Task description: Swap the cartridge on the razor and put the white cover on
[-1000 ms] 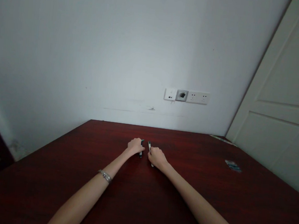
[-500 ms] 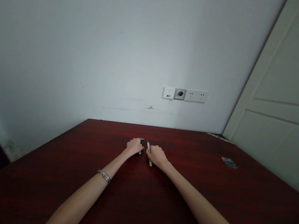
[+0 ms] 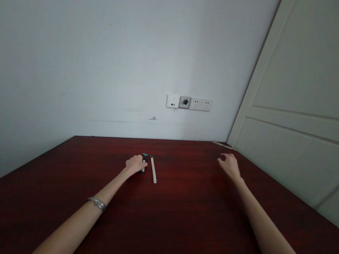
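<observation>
The left hand (image 3: 134, 164) is closed around the handle of a razor (image 3: 143, 170), whose head shows past the fingers. Just right of that grip, a slim white tool (image 3: 153, 169) with a dark tip lies on the reddish-brown table (image 3: 179, 215). Well to the grip's right, the right hand (image 3: 229, 164) has its thumb and fingers curved, a gap between them, with a pale strip (image 3: 224, 146) beyond it
</observation>
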`<state>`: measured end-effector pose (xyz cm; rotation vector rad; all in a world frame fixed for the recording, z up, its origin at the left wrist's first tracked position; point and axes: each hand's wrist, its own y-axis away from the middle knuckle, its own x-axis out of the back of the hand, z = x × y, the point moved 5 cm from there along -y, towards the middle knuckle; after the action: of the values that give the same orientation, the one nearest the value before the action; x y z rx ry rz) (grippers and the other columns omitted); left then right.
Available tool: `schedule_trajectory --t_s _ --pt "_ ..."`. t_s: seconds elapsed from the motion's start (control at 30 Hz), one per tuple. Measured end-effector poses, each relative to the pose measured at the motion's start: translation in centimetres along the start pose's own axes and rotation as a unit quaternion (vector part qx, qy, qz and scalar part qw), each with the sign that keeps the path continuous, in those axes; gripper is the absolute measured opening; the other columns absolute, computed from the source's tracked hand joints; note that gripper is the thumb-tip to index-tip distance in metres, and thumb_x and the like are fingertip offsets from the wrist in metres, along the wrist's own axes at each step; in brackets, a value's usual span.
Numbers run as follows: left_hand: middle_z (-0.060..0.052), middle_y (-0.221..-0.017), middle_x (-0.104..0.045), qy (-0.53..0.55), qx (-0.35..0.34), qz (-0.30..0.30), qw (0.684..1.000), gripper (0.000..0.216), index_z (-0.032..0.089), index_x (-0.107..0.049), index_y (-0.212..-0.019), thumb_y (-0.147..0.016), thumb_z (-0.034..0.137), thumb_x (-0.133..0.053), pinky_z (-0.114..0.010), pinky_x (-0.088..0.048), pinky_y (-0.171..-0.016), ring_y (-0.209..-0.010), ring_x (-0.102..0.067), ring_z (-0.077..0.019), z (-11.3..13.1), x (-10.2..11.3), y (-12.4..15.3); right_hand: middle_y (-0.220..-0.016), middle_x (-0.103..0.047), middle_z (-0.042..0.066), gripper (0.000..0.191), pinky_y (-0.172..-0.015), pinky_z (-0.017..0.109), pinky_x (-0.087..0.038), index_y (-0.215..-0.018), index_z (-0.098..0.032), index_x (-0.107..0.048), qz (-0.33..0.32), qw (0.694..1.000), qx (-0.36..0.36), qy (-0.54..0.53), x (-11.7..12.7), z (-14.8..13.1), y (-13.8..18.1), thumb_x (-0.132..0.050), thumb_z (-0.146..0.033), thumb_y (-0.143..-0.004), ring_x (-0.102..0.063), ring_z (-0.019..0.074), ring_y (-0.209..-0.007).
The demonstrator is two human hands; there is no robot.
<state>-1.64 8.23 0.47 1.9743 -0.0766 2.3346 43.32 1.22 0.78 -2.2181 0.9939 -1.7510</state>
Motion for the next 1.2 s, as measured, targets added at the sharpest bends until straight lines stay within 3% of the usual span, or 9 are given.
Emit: schedule_trajectory --t_s 0.07,0.17,0.33,0.47,0.73,0.97,1.1,1.2 --pt "-0.011 -0.103 -0.066 -0.002 0.005 -0.004 1.0 0.034 0.02 -0.065 -0.087 -0.074 0.047 -0.05 -0.033 -0.048 -0.076 -0.099 -0.061 -0.028 0.1 0.1 0.2 -0.116 -0.052 0.018 0.043 -0.094 0.035 -0.033 -0.111 -0.01 -0.061 0.005 0.999 -0.016 0.031 -0.2 4.5 0.1 -0.051 -0.033 -0.075 -0.049 0.0279 -0.108" --pt "-0.011 -0.102 -0.067 -0.004 0.007 -0.007 1.0 0.033 0.02 -0.065 -0.087 -0.074 0.047 -0.05 -0.032 -0.048 -0.076 -0.099 -0.061 -0.0278 0.2 0.3 0.4 -0.126 -0.047 0.015 0.047 -0.1 0.042 -0.025 -0.115 -0.016 -0.058 -0.055 0.997 0.009 0.045 -1.0 8.8 0.0 -0.05 -0.037 -0.074 -0.04 0.0296 -0.12" --pt "-0.01 -0.101 -0.067 -0.005 0.005 -0.003 1.0 0.034 0.02 -0.065 -0.085 -0.075 0.049 -0.048 -0.033 -0.047 -0.075 -0.099 -0.061 -0.0276 0.2 0.1 0.3 -0.133 -0.045 0.014 0.059 -0.103 0.043 -0.021 -0.126 -0.017 -0.05 -0.178 0.984 0.025 0.018 -1.7 11.6 -0.6 -0.055 -0.038 -0.071 -0.035 0.0298 -0.126" --pt "-0.01 -0.099 -0.067 -0.01 -0.001 0.0 1.0 0.037 0.02 -0.064 -0.083 -0.076 0.051 -0.046 -0.034 -0.047 -0.074 -0.097 -0.062 -0.0284 0.1 -0.2 0.2 -0.135 -0.044 0.016 0.072 -0.103 0.039 -0.024 -0.133 -0.011 -0.042 -0.223 0.974 0.041 -0.004 -1.6 11.4 -1.3 -0.06 -0.039 -0.069 -0.038 0.0297 -0.125" --pt "-0.01 -0.098 -0.067 -0.016 -0.007 0.006 1.0 0.038 0.02 -0.064 -0.085 -0.078 0.052 -0.044 -0.033 -0.048 -0.072 -0.094 -0.062 -0.028 0.1 -0.3 0.2 -0.129 -0.052 0.011 0.068 -0.098 0.029 -0.034 -0.131 -0.015 -0.046 -0.29 0.949 0.084 -0.094 -1.7 10.3 -1.9 -0.062 -0.032 -0.067 -0.049 0.0216 -0.116" --pt "-0.013 -0.1 -0.066 -0.009 -0.009 0.001 1.0 0.04 0.019 -0.064 -0.087 -0.078 0.051 -0.043 -0.036 -0.048 -0.074 -0.097 -0.062 -0.0298 0.3 -0.4 0.3 -0.122 -0.057 0.012 0.069 -0.098 0.033 -0.036 -0.122 -0.014 -0.055 -0.279 0.944 0.101 -0.141 -2.2 10.6 -2.3 -0.064 -0.043 -0.06 -0.053 0.026 -0.112" --pt "-0.014 -0.101 -0.066 0.006 -0.009 -0.009 1.0 0.043 0.018 -0.064 -0.087 -0.078 0.053 -0.041 -0.037 -0.048 -0.075 -0.098 -0.061 -0.0308 0.1 -0.3 0.2 -0.118 -0.06 0.012 0.067 -0.098 0.037 -0.036 -0.119 -0.016 -0.056 -0.253 0.952 0.11 -0.131 -1.9 8.3 -2.0 -0.062 -0.051 -0.062 -0.053 0.0283 -0.11" --pt "-0.013 -0.104 -0.066 0.019 -0.004 -0.017 1.0 0.044 0.019 -0.064 -0.089 -0.078 0.054 -0.04 -0.036 -0.047 -0.075 -0.098 -0.061 -0.0299 -0.3 -0.3 -0.1 -0.117 -0.06 0.013 0.067 -0.095 0.037 -0.038 -0.121 -0.016 -0.054 -0.248 0.949 0.144 -0.135 -1.8 4.3 -1.5 -0.06 -0.053 -0.065 -0.054 0.0276 -0.108"
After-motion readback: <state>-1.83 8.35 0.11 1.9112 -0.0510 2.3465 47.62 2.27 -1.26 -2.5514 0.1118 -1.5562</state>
